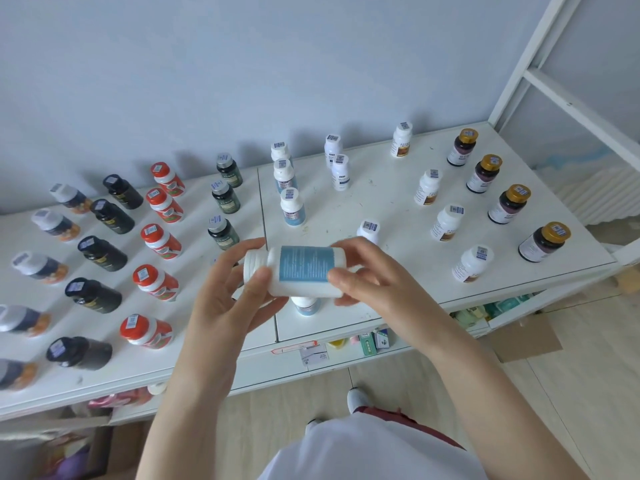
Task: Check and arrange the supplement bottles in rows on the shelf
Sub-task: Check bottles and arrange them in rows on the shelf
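Bottle (304,265), white, blue-labelled, lies sideways, my left hand (225,292) gripping its cap end, right hand (370,271) its base; three twins (292,206) stand beyond it, one under it.

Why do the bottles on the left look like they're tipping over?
In the head view, the wide-angle lens bends the picture's edges, so the black bottles seem to lean outward; near the middle, the white bottle looks sharp and hardly stretched.

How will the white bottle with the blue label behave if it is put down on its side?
The white bottle looks round and smooth, so on its side it would probably roll on the flat shelf. It seems rigid plastic: fingers grip it without denting.
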